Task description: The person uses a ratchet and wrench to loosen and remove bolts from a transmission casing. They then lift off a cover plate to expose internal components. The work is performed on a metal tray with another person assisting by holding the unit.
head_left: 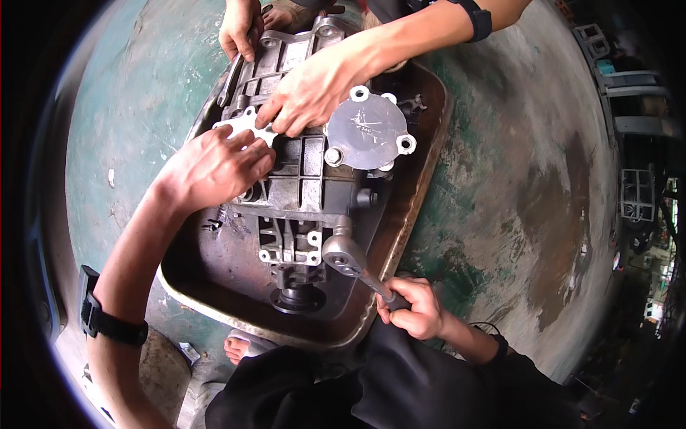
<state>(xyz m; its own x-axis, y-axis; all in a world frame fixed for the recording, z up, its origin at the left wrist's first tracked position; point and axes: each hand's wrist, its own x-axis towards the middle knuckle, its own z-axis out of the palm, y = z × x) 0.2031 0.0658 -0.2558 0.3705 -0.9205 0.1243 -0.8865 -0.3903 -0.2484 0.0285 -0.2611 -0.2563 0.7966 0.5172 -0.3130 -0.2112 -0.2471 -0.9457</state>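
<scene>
My right hand (414, 309) is wrapped round the dark handle of a ratchet wrench (346, 259). The wrench's socket (342, 227) sits at the near right edge of a grey metal gearbox housing (304, 171). On the housing's left side rests my left hand (218, 166), its fingers curled down beside a small silver scalloped plate (246, 123); what they grip, if anything, is hidden. A co-worker's hand (306, 94) touches the same plate from the far side. Their other hand (241, 30) is by an open-ended spanner (230, 80).
The gearbox lies in a rusty metal tray (406, 252) with raised rims. A round silver cover (368, 130) with bolt lugs tops its right side; a dark round flange (297, 300) points toward me. Below the tray shows a bare foot (237, 349). Metal racks (636, 193) stand far right.
</scene>
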